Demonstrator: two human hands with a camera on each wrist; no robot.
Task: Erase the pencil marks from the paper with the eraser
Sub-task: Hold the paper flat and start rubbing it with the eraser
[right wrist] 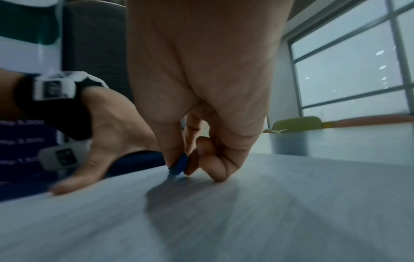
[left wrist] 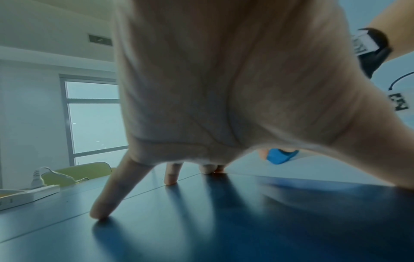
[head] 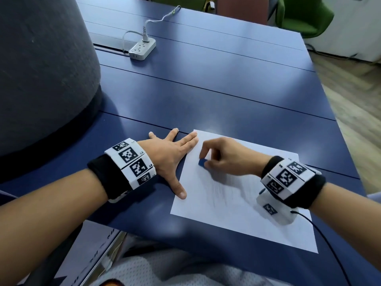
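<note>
A white sheet of paper lies on the blue table with faint grey pencil marks across its middle. My right hand pinches a small blue eraser between thumb and fingers and presses its lower edge onto the paper near the upper left corner. The eraser touches the sheet in the right wrist view; the eraser also peeks out past my palm in the left wrist view. My left hand lies flat with fingers spread, thumb and fingertips holding down the paper's left edge.
A white power strip with a plugged cable sits at the far side of the table. A large grey rounded object stands at the left. Green chairs are beyond the table's far edge. A black wire runs from my right wristband.
</note>
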